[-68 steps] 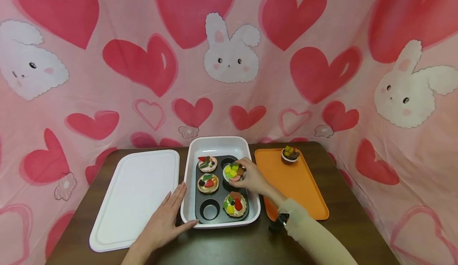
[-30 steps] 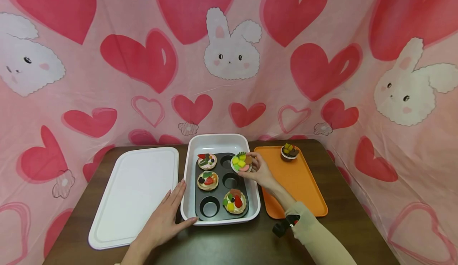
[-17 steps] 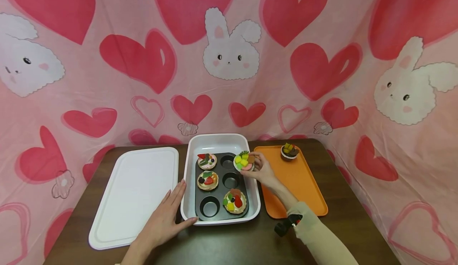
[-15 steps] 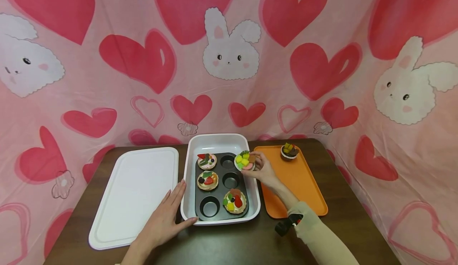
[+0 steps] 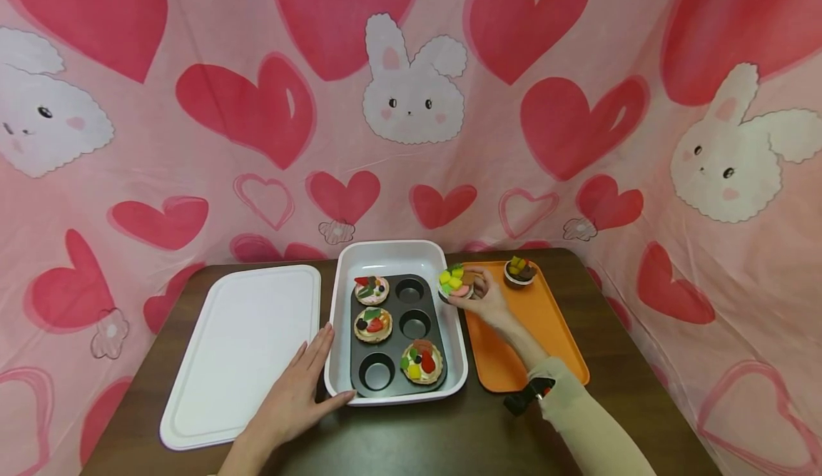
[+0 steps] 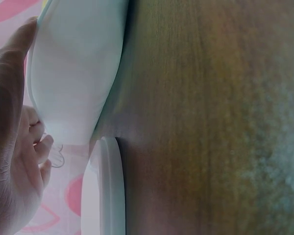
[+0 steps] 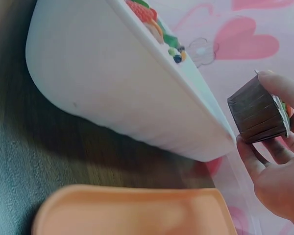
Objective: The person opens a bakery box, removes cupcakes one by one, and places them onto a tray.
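1. Three of the six wells in the muffin pan (image 5: 396,306) are bare: the far and middle ones on the right and the near one on the left. The other three hold fruit tarts (image 5: 373,325).
2. One chocolate cupcake (image 5: 519,273) stands at the far end of the orange tray (image 5: 528,333); the white board (image 5: 242,351) bears nothing.
3. The job looks partly done: the fruit cupcake (image 5: 454,282) is out of the pan, but setting it down is not yet done. Whether the tarts are also to be moved cannot be told.
4. The right hand (image 5: 486,299) has that cupcake in a narrow pinch, thumb on one side and fingertips on the other, around its dark wrapper (image 7: 258,111).
5. The cupcake sits between the fingertips, raised by the right rim of the white dish (image 5: 399,265), on the side next to the orange tray.
6. The left hand (image 5: 294,385) holds nothing; its straight fingers rest against the dish's left side, the thumb by the near corner.
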Demonstrator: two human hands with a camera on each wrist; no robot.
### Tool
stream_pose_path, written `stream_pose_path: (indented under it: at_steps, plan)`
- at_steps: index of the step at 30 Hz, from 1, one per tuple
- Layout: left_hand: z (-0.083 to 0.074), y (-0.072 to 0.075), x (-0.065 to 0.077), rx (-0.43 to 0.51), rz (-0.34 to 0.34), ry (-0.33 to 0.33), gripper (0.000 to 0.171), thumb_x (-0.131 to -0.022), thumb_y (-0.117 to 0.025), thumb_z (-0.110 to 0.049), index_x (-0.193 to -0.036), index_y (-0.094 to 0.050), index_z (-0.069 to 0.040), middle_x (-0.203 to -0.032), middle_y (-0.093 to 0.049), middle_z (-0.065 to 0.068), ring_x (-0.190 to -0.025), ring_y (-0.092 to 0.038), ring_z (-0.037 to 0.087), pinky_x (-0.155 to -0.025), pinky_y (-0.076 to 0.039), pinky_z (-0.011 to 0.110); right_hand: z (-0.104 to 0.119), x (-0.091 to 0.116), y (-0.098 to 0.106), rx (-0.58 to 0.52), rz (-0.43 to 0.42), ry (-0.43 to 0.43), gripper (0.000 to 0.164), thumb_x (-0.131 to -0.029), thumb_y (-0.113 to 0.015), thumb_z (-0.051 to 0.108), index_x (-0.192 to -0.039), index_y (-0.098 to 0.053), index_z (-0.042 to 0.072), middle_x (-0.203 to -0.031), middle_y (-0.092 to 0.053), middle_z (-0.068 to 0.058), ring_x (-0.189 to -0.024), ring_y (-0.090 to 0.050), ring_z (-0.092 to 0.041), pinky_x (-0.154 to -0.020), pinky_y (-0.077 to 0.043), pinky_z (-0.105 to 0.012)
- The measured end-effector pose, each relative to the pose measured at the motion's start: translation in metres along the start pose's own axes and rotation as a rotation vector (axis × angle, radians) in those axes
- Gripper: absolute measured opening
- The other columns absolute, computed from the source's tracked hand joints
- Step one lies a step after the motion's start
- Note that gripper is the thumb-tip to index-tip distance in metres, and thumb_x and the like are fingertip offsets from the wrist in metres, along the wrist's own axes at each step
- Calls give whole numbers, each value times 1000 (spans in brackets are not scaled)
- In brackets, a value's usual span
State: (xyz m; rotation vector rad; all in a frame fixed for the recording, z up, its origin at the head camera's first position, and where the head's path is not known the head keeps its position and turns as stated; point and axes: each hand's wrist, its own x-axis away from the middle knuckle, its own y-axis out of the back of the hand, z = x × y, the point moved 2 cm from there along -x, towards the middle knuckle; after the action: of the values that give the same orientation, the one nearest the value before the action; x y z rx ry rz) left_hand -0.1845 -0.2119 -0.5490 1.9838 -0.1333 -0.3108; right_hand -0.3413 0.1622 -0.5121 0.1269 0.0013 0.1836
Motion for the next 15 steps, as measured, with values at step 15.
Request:
stream_pose_path:
  at_steps: [15]
  plan:
    - [-1,0,0,-14,2,9,119,-87,-76,-77,-174,-30,-11,-181,-35,7,-166,-40,27,-133,-35,61,-9,-12,17,-22,-80,33,71,-90,-81,-9,-151,-45,-4,-111,-69,7,-97,-62,-2,-86,-54,-10]
